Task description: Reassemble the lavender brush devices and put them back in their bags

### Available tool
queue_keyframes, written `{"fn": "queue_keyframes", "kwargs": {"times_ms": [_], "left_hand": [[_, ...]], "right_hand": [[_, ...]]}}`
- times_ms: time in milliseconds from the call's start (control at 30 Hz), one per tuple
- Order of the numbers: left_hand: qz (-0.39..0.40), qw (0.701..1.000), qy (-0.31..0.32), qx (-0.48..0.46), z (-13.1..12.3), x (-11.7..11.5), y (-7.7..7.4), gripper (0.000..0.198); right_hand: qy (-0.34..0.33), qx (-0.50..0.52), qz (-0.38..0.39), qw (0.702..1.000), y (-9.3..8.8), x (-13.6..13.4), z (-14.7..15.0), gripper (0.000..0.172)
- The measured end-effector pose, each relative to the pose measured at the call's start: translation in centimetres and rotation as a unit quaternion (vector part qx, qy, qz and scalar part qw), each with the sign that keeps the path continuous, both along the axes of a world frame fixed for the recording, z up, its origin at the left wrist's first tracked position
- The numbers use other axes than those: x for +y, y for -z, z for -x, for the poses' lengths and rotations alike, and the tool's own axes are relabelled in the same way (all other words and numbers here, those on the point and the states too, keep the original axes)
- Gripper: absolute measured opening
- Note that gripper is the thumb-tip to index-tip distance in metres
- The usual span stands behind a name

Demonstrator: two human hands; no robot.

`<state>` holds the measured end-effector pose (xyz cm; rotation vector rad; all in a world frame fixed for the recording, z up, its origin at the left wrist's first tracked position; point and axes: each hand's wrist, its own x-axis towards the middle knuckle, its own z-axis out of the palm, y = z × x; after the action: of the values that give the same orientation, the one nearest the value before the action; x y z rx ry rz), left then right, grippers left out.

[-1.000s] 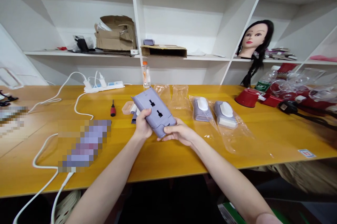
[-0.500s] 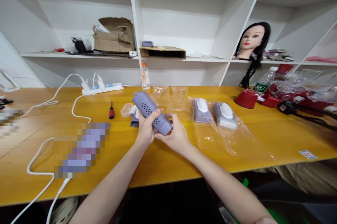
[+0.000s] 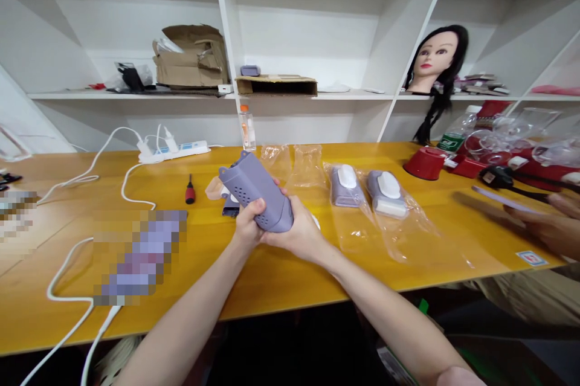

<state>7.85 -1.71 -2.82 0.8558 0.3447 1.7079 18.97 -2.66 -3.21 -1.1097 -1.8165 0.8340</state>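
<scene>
A purple-grey plastic housing (image 3: 263,193) with rows of small round holes is tilted above the table. My left hand (image 3: 247,223) grips its near left side, thumb on the holed face. My right hand (image 3: 302,234) is wrapped round its lower right end, with most of the fingers hidden beneath. Behind the housing, partly covered, lie a dark and purple part (image 3: 230,207) and a translucent peach piece (image 3: 214,189). A small white edge (image 3: 316,223) shows beside my right hand. To the left rests a red-handled screwdriver (image 3: 190,193).
Two purple-and-white devices (image 3: 347,188) (image 3: 388,194) lie in clear bags to the right. A co-worker's hand (image 3: 544,226) with a thin flat object (image 3: 502,200) is at the right edge. A blurred-out device (image 3: 145,253), white cables and a power strip (image 3: 181,151) occupy the left.
The housing has turned in my hands, showing more of its smooth side and far end. A co-worker's hand with a thin flat object has come in from the right.
</scene>
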Motion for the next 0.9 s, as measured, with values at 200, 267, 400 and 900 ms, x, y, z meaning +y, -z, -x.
{"fn": "queue_keyframes", "kwargs": {"times_ms": [200,267,400,900], "left_hand": [[-0.001,0.998,0.068,-0.004,2.1,0.5,-0.8,0.049],[-0.008,0.996,0.093,0.000,2.6,0.5,-1.1,0.051],[-0.007,0.990,0.138,0.015,2.6,0.4,-0.9,0.053],[-0.011,0.970,0.241,0.019,1.9,-0.2,0.4,0.063]], "right_hand": [[-0.178,0.145,0.128,0.965,-0.7,0.3,-0.7,0.063],[-0.242,0.210,0.234,0.918,-0.9,0.6,-1.0,0.045],[-0.278,0.251,0.361,0.854,-0.7,0.9,-1.2,0.034],[-0.270,0.275,0.393,0.835,-0.2,0.4,-1.1,0.050]]}}
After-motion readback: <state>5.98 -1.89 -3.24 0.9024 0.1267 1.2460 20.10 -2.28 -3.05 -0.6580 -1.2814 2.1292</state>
